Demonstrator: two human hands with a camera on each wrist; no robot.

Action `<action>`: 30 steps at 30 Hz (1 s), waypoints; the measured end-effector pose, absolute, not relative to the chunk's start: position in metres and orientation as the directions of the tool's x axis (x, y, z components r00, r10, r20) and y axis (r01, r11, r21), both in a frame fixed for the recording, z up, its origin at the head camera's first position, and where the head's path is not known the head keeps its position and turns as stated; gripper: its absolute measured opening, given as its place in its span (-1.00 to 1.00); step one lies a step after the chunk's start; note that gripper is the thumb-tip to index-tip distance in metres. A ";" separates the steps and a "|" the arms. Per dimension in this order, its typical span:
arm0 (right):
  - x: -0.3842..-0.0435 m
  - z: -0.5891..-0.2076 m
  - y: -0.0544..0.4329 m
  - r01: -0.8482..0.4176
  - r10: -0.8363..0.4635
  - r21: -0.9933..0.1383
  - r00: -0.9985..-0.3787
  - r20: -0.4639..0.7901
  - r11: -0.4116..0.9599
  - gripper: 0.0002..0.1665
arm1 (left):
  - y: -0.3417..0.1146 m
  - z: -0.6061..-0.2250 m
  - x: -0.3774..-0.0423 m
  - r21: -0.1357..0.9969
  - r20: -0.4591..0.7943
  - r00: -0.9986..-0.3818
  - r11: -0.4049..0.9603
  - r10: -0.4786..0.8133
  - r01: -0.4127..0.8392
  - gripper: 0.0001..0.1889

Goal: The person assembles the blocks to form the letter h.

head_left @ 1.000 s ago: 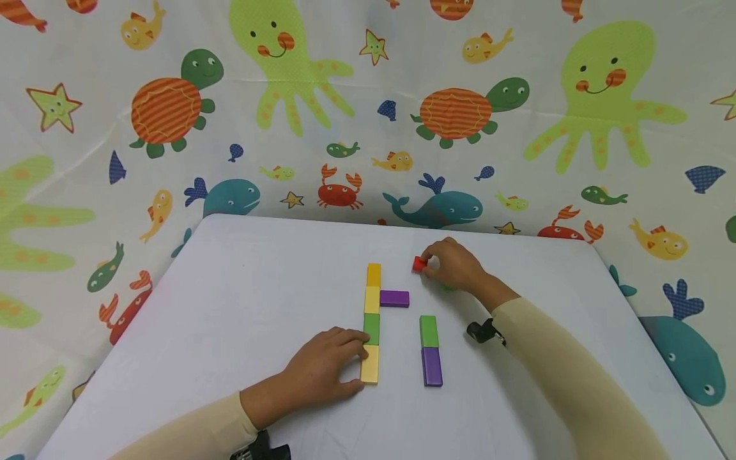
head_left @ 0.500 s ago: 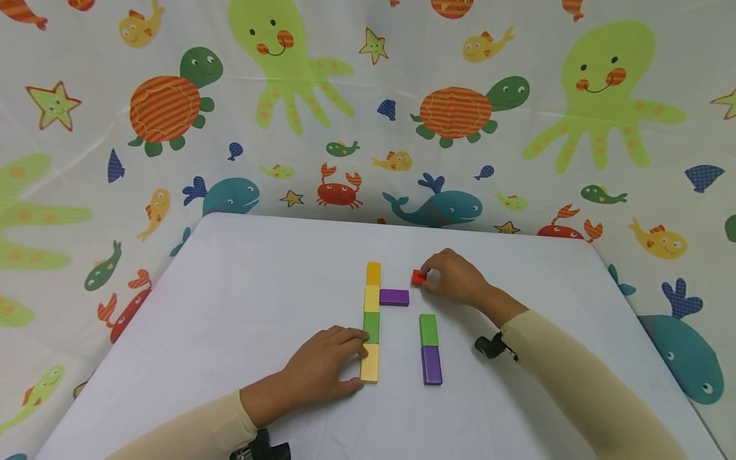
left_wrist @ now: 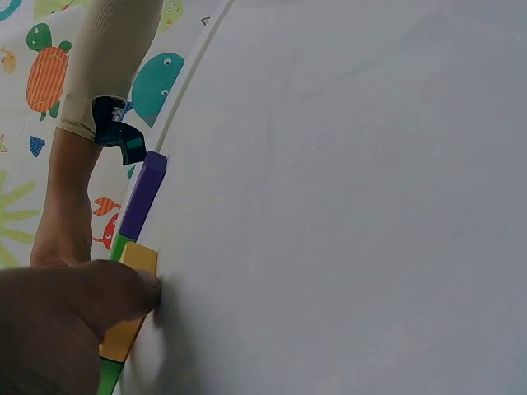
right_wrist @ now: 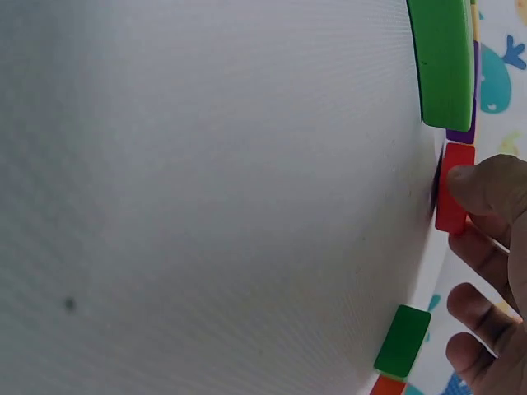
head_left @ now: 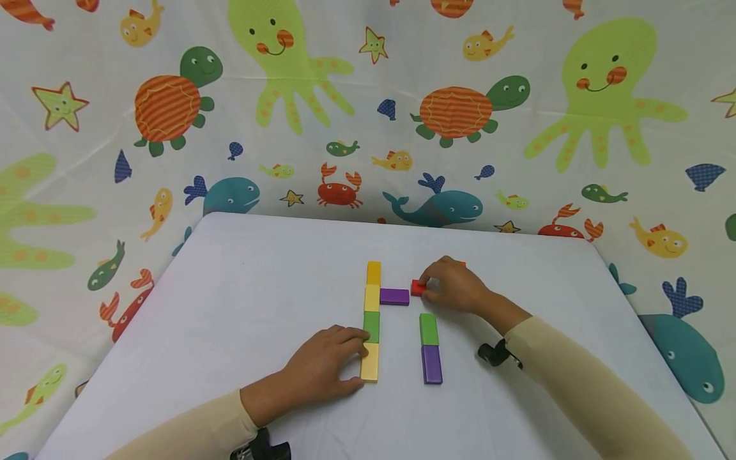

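Observation:
In the head view my left hand (head_left: 324, 365) rests at the left edge of a column of blocks. Its fingers and thumb touch the lower yellow block (head_left: 370, 364) and the green block (head_left: 372, 327) above it. Two more yellow blocks, the middle one (head_left: 372, 298) and the top one (head_left: 374, 273), continue the column. A purple block (head_left: 394, 297) juts right from it. My right hand (head_left: 457, 286) pinches a red block (right_wrist: 454, 188) between thumb and fingers. In the head view this red block is just beside the purple block's right end, and the hand covers part of it.
Below the right hand a green block (head_left: 428, 329) and a purple block (head_left: 432, 365) stand end to end. Behind the hand an orange-red corner (head_left: 462, 263) shows; the right wrist view has a dark green block (right_wrist: 403, 341) there. White cloth covers the table (head_left: 259, 275).
My right hand has brought the red block nearer, down the table, to the level of the purple block's right end. The left hand has stayed in place on the column.

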State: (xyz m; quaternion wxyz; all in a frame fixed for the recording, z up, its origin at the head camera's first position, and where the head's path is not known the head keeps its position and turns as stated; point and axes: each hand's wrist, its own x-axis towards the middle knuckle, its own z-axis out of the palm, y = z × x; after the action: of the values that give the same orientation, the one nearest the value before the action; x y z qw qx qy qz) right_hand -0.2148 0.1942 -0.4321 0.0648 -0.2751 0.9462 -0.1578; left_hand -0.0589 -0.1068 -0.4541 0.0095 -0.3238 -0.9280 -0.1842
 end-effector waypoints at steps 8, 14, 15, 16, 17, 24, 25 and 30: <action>-0.215 -0.435 0.193 -0.525 -0.572 -0.343 -0.819 -0.047 0.779 -0.73 | -0.106 -0.454 -0.059 0.338 0.109 -0.800 0.735 0.589 0.587 -0.62; -0.213 -0.436 0.192 -0.529 -0.578 -0.346 -0.814 -0.048 0.774 -0.74 | -0.106 -0.455 -0.059 0.340 0.103 -0.802 0.737 0.589 0.584 -0.62; -0.213 -0.436 0.192 -0.530 -0.579 -0.349 -0.814 -0.047 0.773 -0.74 | -0.106 -0.455 -0.060 0.340 0.103 -0.802 0.737 0.589 0.585 -0.62; -0.213 -0.435 0.192 -0.532 -0.581 -0.350 -0.812 -0.046 0.771 -0.73 | -0.106 -0.456 -0.060 0.340 0.104 -0.801 0.736 0.589 0.585 -0.62; -0.213 -0.435 0.192 -0.534 -0.583 -0.352 -0.811 -0.044 0.769 -0.73 | -0.106 -0.455 -0.060 0.341 0.105 -0.801 0.736 0.589 0.585 -0.62; -0.213 -0.434 0.194 -0.544 -0.595 -0.359 -0.803 -0.042 0.759 -0.74 | -0.106 -0.454 -0.059 0.348 0.108 -0.801 0.732 0.589 0.585 -0.62; -0.214 -0.433 0.195 -0.543 -0.594 -0.360 -0.804 -0.038 0.758 -0.75 | -0.107 -0.454 -0.059 0.349 0.108 -0.801 0.732 0.589 0.585 -0.63; -0.218 -0.428 0.205 -0.508 -0.554 -0.376 -0.832 -0.016 0.775 -0.71 | -0.107 -0.453 -0.058 0.343 0.110 -0.801 0.734 0.589 0.586 -0.63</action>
State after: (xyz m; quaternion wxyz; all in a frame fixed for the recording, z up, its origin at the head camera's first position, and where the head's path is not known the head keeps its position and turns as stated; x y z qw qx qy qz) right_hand -0.2181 0.2050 -0.4285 0.0631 -0.2826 0.9399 -0.1809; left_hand -0.0584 -0.1065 -0.4528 -0.0028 -0.3155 -0.9311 -0.1833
